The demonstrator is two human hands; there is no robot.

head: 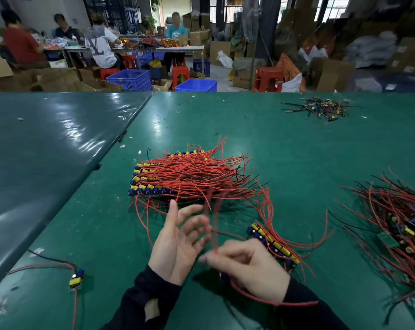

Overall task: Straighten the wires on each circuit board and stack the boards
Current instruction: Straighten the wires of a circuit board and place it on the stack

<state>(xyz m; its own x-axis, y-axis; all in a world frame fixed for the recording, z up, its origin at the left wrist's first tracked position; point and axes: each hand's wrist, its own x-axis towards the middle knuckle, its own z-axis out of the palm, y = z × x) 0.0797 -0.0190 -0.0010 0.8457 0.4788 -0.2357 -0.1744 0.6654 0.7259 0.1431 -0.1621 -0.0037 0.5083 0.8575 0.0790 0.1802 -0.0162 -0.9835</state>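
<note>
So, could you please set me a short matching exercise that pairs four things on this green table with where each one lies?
Things:
1. stack of boards
2. single board
3. scrap wire heap
4. untidy board pile

Places:
A. far right, near the table's back edge
B. near left, alone
C. centre, beyond the hands
D. right edge, close by

Pairs: 1-C, 2-B, 3-A, 4-D
</note>
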